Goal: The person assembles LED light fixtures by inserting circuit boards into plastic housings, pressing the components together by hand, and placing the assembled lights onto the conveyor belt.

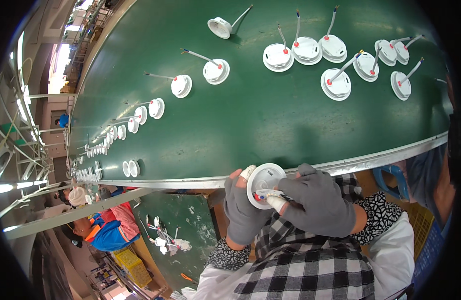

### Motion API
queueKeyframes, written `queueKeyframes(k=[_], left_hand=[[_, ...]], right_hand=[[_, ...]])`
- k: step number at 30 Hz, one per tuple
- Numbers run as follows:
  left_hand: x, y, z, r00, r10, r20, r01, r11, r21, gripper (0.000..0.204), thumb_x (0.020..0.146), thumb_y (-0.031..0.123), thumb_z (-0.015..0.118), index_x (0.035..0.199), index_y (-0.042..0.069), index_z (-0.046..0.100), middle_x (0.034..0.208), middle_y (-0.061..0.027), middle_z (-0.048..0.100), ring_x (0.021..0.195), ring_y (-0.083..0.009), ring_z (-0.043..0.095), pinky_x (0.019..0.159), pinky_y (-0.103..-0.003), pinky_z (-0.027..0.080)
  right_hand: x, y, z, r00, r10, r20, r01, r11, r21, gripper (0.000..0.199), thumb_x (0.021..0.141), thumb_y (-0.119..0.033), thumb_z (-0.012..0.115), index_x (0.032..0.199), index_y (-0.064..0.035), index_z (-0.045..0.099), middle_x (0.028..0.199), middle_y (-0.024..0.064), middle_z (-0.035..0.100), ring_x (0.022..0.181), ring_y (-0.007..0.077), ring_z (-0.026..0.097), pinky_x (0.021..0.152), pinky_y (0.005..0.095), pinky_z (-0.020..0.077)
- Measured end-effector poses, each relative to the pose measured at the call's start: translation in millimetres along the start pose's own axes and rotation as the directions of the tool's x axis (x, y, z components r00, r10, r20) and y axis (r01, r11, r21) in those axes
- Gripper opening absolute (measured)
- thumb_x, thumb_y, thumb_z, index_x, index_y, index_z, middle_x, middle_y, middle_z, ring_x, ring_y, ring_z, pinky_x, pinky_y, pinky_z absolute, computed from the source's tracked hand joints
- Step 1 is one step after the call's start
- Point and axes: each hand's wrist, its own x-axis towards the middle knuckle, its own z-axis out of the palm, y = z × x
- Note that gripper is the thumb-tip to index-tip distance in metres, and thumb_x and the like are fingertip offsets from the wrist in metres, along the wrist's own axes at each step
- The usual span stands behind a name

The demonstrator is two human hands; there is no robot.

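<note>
My left hand (244, 212), in a grey fingerless glove with white-wrapped fingertips, is closed on the rim of a white round lamp housing (268, 175). The housing's hollow side faces me, just over the near edge of the green work surface (230, 120). Inside its lower part lies a small white part with red and blue bits (262, 194). My right hand (320, 202), gloved the same way, reaches to the housing from the right. Its thumb and fingers pinch at the small part; what exactly they grip is partly hidden.
Similar white housings with grey cables, among them one housing (216, 71), stand in a long row and a cluster (306, 50). A metal edge strip (370, 161) borders the surface. At lower left are a side table (190, 212) with a pile of cabled parts (165, 241), and a co-worker (113, 227).
</note>
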Motion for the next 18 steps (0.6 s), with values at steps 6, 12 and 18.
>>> queueKeyframes(k=[6,12,18], left_hand=[[-8,-1,5,0.997,-0.079,0.021,0.081,0.930,-0.358,0.054,0.089,0.014,0.064,0.133,0.003,0.036,0.122,-0.0122,0.053,0.109,-0.0221,0.057,0.093,-0.035,0.048],[-6,10,1,1.000,-0.030,0.002,0.030,0.987,-0.155,0.085,0.072,0.012,0.080,0.138,0.003,0.027,0.132,-0.0148,0.045,0.116,-0.0241,0.053,0.095,-0.036,0.047],[-4,-6,-10,0.988,-0.018,0.156,0.064,0.953,-0.297,0.083,0.075,0.015,0.076,0.141,-0.001,0.028,0.126,-0.0155,0.055,0.110,-0.0273,0.060,0.094,-0.033,0.047]], right_hand=[[0,4,3,0.992,-0.107,0.066,0.120,0.964,-0.237,0.036,0.079,-0.030,0.065,0.109,-0.0105,0.061,0.079,0.0094,0.060,0.074,0.0258,0.054,0.065,0.0400,0.0474],[13,17,2,0.997,-0.076,0.031,0.081,0.970,-0.229,0.074,0.074,-0.039,0.070,0.129,0.0018,0.042,0.104,0.0149,0.046,0.095,0.0305,0.049,0.085,0.0390,0.0393],[13,19,-1,0.986,-0.041,0.164,0.055,0.995,-0.081,0.090,0.061,-0.041,0.078,0.130,0.0026,0.040,0.103,0.0137,0.044,0.099,0.0269,0.049,0.084,0.0381,0.0383]])
